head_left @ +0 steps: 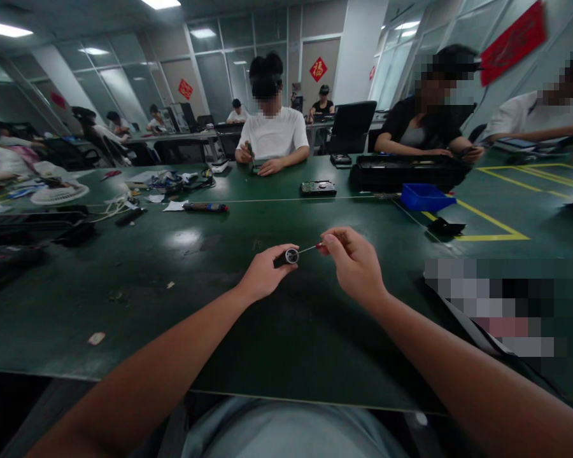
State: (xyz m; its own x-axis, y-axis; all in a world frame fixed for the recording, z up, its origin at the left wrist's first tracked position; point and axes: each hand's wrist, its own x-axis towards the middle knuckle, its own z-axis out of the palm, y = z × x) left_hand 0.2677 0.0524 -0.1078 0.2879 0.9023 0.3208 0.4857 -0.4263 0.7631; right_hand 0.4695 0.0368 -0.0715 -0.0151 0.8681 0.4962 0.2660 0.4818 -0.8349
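Note:
My left hand (266, 275) is closed around a small dark cylindrical part with a round silver face (291, 256), held just above the green table (195, 299). My right hand (354, 264) pinches a thin screwdriver (312, 247) with a red handle. Its metal tip points left and meets the silver face of the part. Both hands hover over the middle of the table, close together.
A hard drive (318, 187) lies further back, with a blue bin (426, 196) and a black case (403, 172) to the right. A pen-like tool (205, 207) and cables lie at the back left. A person in a white shirt (274, 135) sits opposite; others sit right.

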